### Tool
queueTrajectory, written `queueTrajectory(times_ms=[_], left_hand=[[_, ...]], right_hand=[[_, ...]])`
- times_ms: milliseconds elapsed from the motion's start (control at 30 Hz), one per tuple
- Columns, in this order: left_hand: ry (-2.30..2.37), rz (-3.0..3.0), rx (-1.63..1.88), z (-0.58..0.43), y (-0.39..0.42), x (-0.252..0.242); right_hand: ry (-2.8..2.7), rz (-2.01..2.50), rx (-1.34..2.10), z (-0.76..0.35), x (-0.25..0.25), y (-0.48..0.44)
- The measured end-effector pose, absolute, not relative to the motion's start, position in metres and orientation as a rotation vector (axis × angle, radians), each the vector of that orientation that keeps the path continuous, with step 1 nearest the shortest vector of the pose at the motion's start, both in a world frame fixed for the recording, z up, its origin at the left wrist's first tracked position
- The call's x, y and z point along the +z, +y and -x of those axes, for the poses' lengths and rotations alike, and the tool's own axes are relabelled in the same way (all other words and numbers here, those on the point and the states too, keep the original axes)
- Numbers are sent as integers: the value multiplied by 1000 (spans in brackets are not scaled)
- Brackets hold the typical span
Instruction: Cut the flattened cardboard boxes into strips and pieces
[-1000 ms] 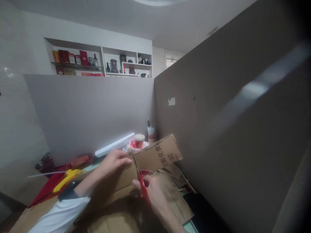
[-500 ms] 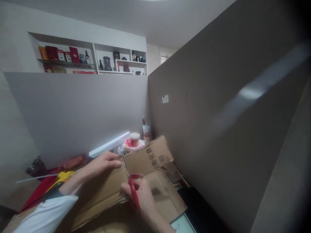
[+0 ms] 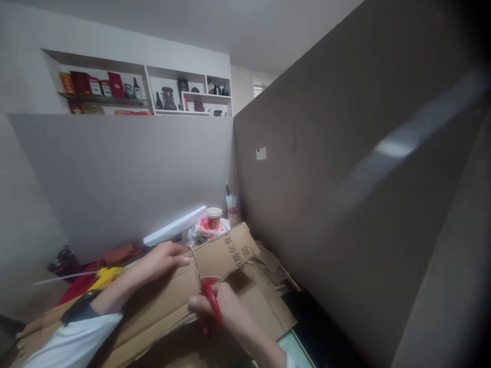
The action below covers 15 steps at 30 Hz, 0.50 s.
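Observation:
My right hand is closed around red-handled scissors, whose handles are spread apart. The blades are mostly out of sight at a cut in a brown cardboard box. To the left, my left hand grips the far edge of the same cardboard, its thumb on top and its other fingers partly hidden. Beyond the scissors, a flap with dark printed characters stands up beside the cut. A plain cardboard flap spreads out on the right.
Behind the cardboard are a paper tub on a plastic bag, a long white strip and a holder with pens. A yellow object lies left of my forearm. Grey partitions enclose the far and right sides.
The scissors' handles have spread wider, and the blade seen along the cut is now hidden. The printed flap has shifted left and lower. My left hand keeps its hold on the cardboard.

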<state>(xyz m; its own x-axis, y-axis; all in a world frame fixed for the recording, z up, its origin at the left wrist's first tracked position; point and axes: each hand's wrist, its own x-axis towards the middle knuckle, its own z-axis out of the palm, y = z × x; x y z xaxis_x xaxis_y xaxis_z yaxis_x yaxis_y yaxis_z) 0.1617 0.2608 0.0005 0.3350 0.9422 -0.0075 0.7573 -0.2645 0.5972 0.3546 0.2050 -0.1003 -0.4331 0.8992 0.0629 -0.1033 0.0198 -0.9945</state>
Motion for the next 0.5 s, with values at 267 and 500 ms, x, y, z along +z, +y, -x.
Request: queueTrajectory(times_ms=[267, 500], left_hand=[[1698, -2103, 502, -150, 247, -8], [1710, -2065, 537, -132, 234, 0]], right_hand=[[-1304, 735, 1704, -340, -116, 207], [-1321, 638, 1729, -335, -111, 197]])
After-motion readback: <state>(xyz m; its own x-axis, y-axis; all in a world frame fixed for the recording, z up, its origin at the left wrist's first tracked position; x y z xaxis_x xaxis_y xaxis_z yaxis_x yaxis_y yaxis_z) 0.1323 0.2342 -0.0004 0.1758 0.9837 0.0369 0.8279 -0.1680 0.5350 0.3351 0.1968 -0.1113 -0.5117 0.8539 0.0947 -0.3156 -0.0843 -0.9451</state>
